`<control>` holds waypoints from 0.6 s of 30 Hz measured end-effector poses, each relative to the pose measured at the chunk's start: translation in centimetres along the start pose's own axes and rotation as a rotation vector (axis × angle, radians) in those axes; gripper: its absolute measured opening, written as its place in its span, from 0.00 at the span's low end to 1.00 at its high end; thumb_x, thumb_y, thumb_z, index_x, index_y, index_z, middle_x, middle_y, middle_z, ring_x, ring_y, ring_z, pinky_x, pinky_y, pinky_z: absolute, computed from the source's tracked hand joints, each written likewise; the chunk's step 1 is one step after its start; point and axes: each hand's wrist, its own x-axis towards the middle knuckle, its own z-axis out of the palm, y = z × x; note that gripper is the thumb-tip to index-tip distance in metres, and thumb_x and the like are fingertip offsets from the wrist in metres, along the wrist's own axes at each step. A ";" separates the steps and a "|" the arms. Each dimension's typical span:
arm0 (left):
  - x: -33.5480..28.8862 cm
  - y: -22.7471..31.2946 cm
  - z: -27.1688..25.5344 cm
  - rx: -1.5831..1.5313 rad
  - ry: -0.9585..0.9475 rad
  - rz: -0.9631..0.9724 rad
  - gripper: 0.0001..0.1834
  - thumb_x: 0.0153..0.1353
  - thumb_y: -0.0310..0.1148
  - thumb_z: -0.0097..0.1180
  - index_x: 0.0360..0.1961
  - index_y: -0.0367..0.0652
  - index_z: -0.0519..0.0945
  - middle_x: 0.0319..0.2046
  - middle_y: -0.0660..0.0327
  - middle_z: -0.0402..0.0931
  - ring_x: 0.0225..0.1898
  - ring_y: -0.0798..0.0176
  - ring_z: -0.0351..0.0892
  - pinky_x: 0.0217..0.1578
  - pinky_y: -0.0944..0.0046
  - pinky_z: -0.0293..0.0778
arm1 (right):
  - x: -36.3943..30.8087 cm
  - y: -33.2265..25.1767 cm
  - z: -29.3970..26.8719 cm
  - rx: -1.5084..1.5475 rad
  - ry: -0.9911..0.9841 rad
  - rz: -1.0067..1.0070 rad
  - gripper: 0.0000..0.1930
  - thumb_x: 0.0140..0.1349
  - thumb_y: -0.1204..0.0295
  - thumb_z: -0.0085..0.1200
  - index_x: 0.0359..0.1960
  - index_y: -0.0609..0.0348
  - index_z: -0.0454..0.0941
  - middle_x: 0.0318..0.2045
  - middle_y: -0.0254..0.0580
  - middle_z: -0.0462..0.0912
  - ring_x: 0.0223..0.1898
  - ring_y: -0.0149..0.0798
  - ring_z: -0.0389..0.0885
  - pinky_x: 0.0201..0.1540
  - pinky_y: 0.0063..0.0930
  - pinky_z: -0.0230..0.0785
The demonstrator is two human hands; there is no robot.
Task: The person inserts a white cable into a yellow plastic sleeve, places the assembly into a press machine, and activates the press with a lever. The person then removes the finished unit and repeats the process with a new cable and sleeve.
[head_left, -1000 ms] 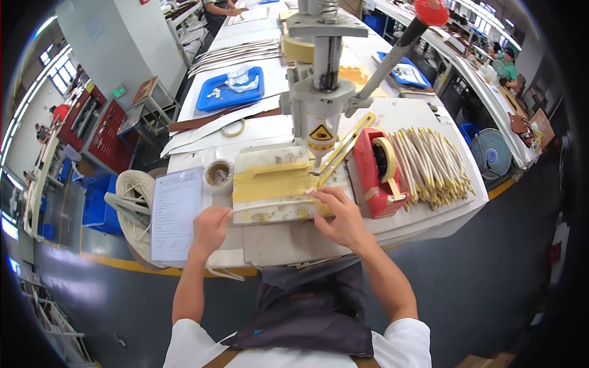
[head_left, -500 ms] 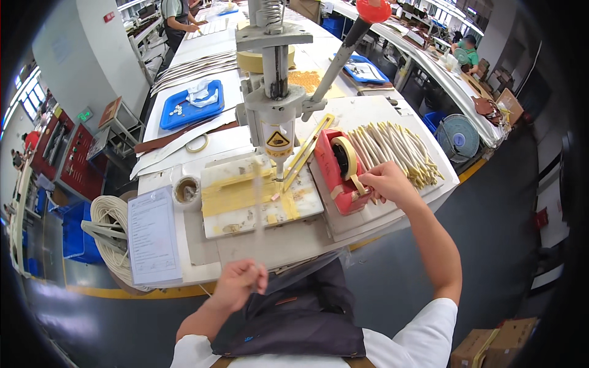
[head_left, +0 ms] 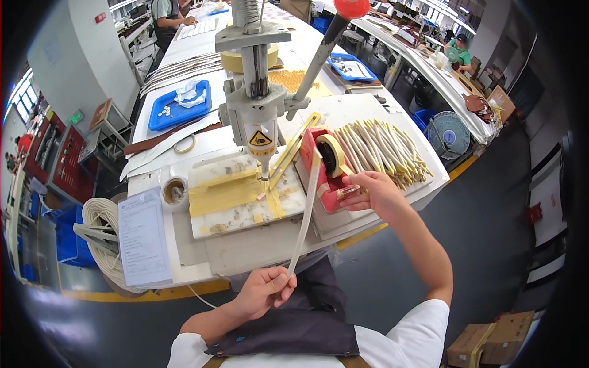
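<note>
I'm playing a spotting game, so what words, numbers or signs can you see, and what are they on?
I won't copy printed words.
Lever machine: yellow triangle warning sign with black picture; characters below blurred.
White sheet: lines of print, too small to read.
Pale pillar: green sign, too small to read.
Red tape dispenser: no wording I can make out.
Dark apron: blue mark, too small.
Cardboard boxes: marks too small.
</note>
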 end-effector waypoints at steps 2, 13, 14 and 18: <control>0.2 -0.1 -0.3 0.024 0.042 -0.012 0.16 0.76 0.40 0.53 0.41 0.35 0.80 0.26 0.62 0.75 0.23 0.71 0.68 0.24 0.73 0.65 | -0.5 1.1 0.4 0.044 0.032 -0.048 0.15 0.70 0.65 0.59 0.46 0.69 0.77 0.48 0.52 0.85 0.40 0.43 0.90 0.44 0.32 0.86; 1.6 0.7 -1.4 0.156 0.118 0.031 0.17 0.78 0.38 0.51 0.44 0.32 0.81 0.25 0.62 0.76 0.20 0.76 0.63 0.22 0.76 0.61 | -0.8 9.4 -0.2 0.024 0.181 -0.395 0.13 0.71 0.73 0.59 0.32 0.72 0.84 0.61 0.54 0.78 0.61 0.39 0.80 0.52 0.30 0.83; 1.8 0.9 -1.4 0.173 0.116 0.038 0.17 0.78 0.38 0.51 0.44 0.32 0.81 0.25 0.62 0.76 0.19 0.77 0.63 0.21 0.76 0.61 | -0.5 9.9 -0.6 -0.024 0.198 -0.403 0.13 0.70 0.73 0.60 0.30 0.72 0.84 0.58 0.54 0.81 0.63 0.39 0.79 0.52 0.29 0.82; 2.0 1.3 -1.4 0.240 0.117 0.040 0.16 0.78 0.37 0.50 0.46 0.31 0.81 0.26 0.60 0.79 0.19 0.78 0.63 0.21 0.76 0.61 | 0.1 9.8 -0.2 -0.315 0.304 -0.568 0.11 0.69 0.74 0.61 0.29 0.71 0.85 0.46 0.55 0.87 0.64 0.37 0.77 0.48 0.28 0.80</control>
